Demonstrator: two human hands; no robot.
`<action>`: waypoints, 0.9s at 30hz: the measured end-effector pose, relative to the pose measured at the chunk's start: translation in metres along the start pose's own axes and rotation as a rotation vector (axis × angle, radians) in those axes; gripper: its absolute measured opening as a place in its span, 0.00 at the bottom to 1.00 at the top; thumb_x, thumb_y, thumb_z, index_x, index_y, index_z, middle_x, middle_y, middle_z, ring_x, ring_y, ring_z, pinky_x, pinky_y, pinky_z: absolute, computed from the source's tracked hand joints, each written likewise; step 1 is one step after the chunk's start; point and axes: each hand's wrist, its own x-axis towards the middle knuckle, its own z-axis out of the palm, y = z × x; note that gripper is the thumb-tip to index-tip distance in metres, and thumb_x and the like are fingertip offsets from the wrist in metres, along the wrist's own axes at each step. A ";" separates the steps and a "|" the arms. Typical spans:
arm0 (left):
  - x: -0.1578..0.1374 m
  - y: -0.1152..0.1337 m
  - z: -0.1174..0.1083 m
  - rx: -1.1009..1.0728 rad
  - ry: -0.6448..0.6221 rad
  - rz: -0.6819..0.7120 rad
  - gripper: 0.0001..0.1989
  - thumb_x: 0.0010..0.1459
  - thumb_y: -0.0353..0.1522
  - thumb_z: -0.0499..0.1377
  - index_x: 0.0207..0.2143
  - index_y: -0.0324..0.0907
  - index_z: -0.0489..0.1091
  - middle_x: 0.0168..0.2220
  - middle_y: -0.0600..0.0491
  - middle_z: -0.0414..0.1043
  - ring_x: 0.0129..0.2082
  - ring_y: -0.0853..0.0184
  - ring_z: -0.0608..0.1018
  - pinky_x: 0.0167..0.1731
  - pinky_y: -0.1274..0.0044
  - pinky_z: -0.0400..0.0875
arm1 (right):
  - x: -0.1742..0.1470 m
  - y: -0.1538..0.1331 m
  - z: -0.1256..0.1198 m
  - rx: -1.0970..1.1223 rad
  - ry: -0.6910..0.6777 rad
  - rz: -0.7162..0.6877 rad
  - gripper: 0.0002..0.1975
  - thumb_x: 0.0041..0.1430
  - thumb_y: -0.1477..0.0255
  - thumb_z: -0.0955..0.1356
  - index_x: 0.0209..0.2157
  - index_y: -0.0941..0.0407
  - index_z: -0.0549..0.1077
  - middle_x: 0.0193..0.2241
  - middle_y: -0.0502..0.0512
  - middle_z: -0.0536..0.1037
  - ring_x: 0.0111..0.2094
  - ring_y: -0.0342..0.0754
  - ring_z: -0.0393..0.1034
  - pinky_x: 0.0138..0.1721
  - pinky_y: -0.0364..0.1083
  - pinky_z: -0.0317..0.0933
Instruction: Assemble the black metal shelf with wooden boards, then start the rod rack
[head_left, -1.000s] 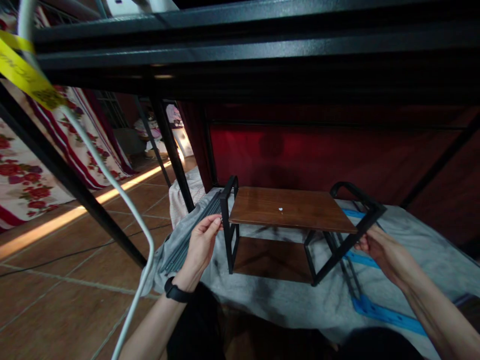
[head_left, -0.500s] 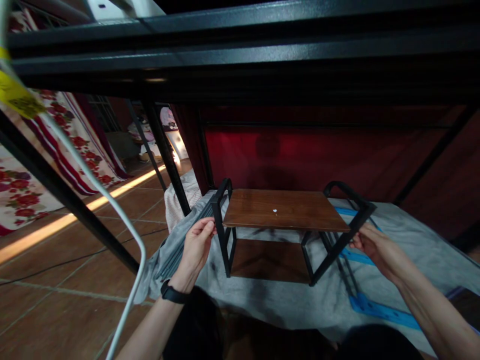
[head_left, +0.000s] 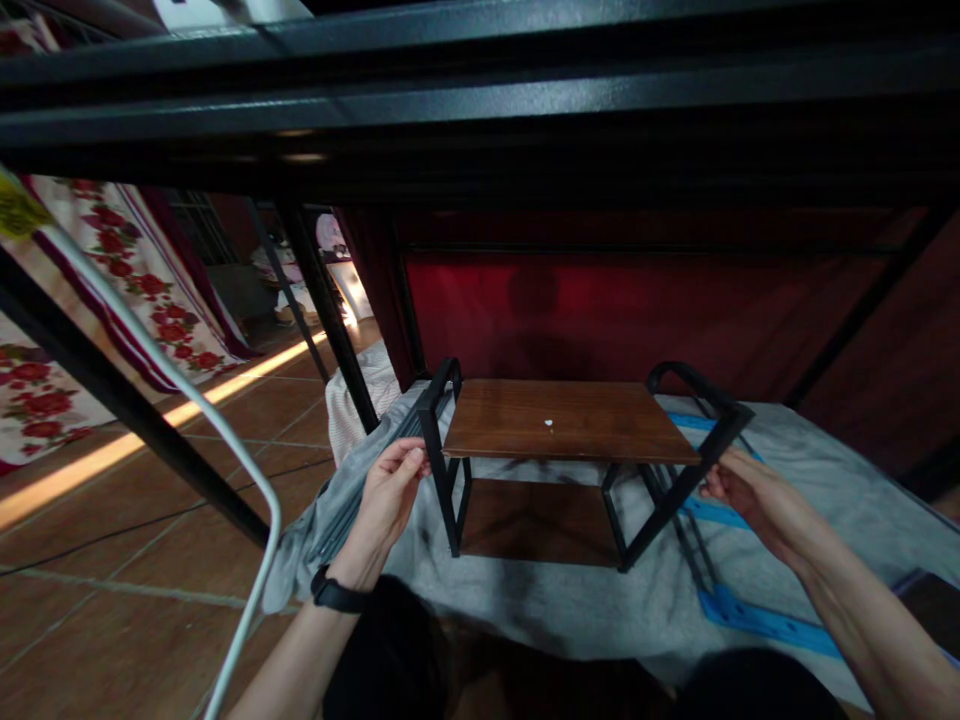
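head view: the shelf (head_left: 585,435) stood upright between both hands, on the grey cloth (head_left: 570,605). its left frame (head_left: 444,500) was at the fingertips of the left hand (head_left: 390,490), and its right frame (head_left: 682,490) crossed in front of the right hand (head_left: 750,490). the left thumb and forefinger were drawn together at the frame's outer side; whether they pinched anything could not be told. the right fingers were curled near the other frame, their tips partly hidden by it, so their grip could not be told either. the upper board (head_left: 525,425), with a small white mark on it, spanned the gap between the hands, and the lower board (head_left: 536,515) sat below them.

a black band (head_left: 337,592) circled the left wrist. left of that forearm, a white tube (head_left: 272,520) bent over the tiled floor (head_left: 150,500). a blue piece (head_left: 765,620) lay on the cloth below the right hand, just left of that forearm. a dark beam (head_left: 480,95) ran across above both hands, and a red curtain (head_left: 637,310) hung beyond them, behind the shelf.
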 end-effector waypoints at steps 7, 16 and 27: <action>0.001 0.002 0.002 0.054 -0.047 0.008 0.11 0.47 0.36 0.71 0.28 0.40 0.75 0.25 0.57 0.70 0.24 0.74 0.70 0.27 0.81 0.65 | -0.001 -0.001 0.000 0.003 0.016 -0.007 0.15 0.51 0.58 0.74 0.26 0.54 0.71 0.22 0.47 0.67 0.25 0.42 0.61 0.29 0.41 0.65; 0.050 0.004 0.005 0.080 0.099 -0.080 0.17 0.47 0.33 0.70 0.41 0.41 0.76 0.35 0.52 0.78 0.29 0.71 0.76 0.27 0.82 0.70 | 0.027 -0.005 0.001 -0.045 0.171 -0.065 0.13 0.50 0.59 0.73 0.29 0.54 0.74 0.25 0.50 0.74 0.25 0.43 0.66 0.25 0.40 0.62; 0.095 0.007 0.040 0.026 0.023 -0.054 0.08 0.52 0.28 0.65 0.37 0.40 0.77 0.37 0.51 0.79 0.34 0.70 0.80 0.31 0.83 0.77 | 0.095 0.007 0.023 -0.051 0.200 -0.177 0.19 0.50 0.56 0.72 0.41 0.52 0.78 0.43 0.56 0.81 0.45 0.55 0.74 0.38 0.47 0.67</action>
